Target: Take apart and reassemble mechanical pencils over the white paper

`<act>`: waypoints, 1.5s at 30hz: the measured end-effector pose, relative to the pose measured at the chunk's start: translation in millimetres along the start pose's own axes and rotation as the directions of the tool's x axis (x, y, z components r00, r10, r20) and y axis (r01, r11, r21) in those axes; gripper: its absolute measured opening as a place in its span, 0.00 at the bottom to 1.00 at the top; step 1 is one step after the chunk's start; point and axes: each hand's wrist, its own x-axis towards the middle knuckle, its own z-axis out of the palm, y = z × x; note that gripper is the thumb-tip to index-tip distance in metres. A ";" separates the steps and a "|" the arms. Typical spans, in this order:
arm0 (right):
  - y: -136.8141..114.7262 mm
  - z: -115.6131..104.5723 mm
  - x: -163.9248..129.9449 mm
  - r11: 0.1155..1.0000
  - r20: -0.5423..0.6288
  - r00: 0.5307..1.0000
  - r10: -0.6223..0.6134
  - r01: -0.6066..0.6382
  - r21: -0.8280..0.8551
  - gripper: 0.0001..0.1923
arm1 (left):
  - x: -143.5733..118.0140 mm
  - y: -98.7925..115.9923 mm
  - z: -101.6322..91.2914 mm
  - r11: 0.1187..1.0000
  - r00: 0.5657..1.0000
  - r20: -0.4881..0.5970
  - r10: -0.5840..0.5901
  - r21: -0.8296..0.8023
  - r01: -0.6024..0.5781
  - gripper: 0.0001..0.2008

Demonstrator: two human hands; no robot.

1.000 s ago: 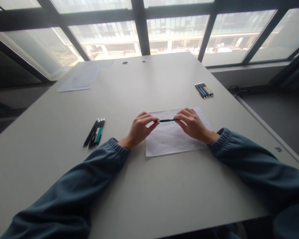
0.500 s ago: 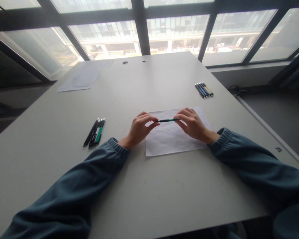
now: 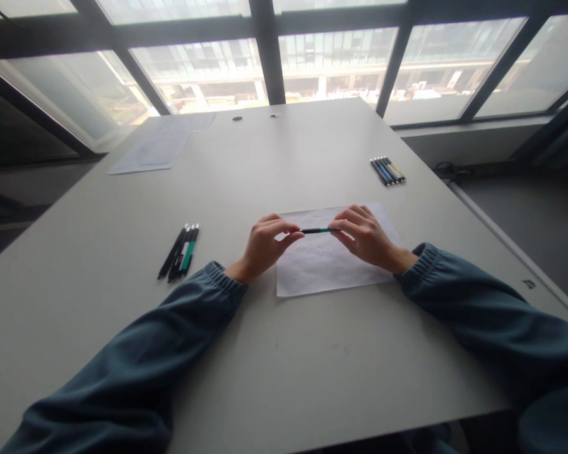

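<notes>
A black and green pen (image 3: 316, 231) is held level between my two hands, above a white sheet of paper (image 3: 312, 275). My left hand (image 3: 272, 244) pinches the pen's black end between thumb and fingertips. At the green end, my right hand (image 3: 362, 234) is closed in a similar pinch. My fingers hide both tips of the pen. The paper lies flat under the hands, with faint marks on it.
Left of my hands lie several black pens (image 3: 180, 253), one with a green part. Several more pens (image 3: 388, 171) sit in a row at the table's right side. Papers (image 3: 151, 146) rest at the far left of the white table (image 3: 284, 366). Windows rise beyond it.
The pen has shifted very slightly between my fingers, and more of its green part is now covered by my right fingers. Both hands stay nearly in place.
</notes>
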 end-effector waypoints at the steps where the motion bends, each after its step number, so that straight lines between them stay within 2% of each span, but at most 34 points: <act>1: -0.1 -0.2 0.1 1.000 0.003 1.000 -0.005 0.005 -0.001 0.06 | 0.1 -0.1 0.0 1.000 1.000 -0.001 0.003 -0.004 -0.003 0.09; 9: 0.1 0.7 -1.2 0.999 0.005 1.000 -0.003 0.003 0.038 0.07 | 0.5 1.8 -0.8 1.000 1.000 0.012 -0.001 -0.024 0.002 0.12; 20: -3.2 0.2 -0.2 0.995 0.020 1.000 -0.022 0.020 0.098 0.09 | 0.5 1.8 -1.2 0.998 0.999 0.000 0.048 -0.049 -0.048 0.08; 26: -2.8 0.1 -0.6 0.995 0.023 0.999 -0.035 0.033 0.096 0.08 | 1.8 3.8 -1.9 0.998 0.999 0.011 0.034 -0.046 -0.033 0.08; 37: -0.6 2.9 -0.6 0.991 0.025 0.998 -0.065 0.061 0.118 0.07 | 1.7 0.7 -0.7 0.995 0.996 -0.013 0.094 -0.036 -0.094 0.08; 45: -1.2 3.3 -1.0 0.985 0.024 0.998 -0.062 0.057 0.165 0.07 | 1.5 2.1 -1.0 0.994 0.995 0.030 0.094 -0.050 -0.092 0.07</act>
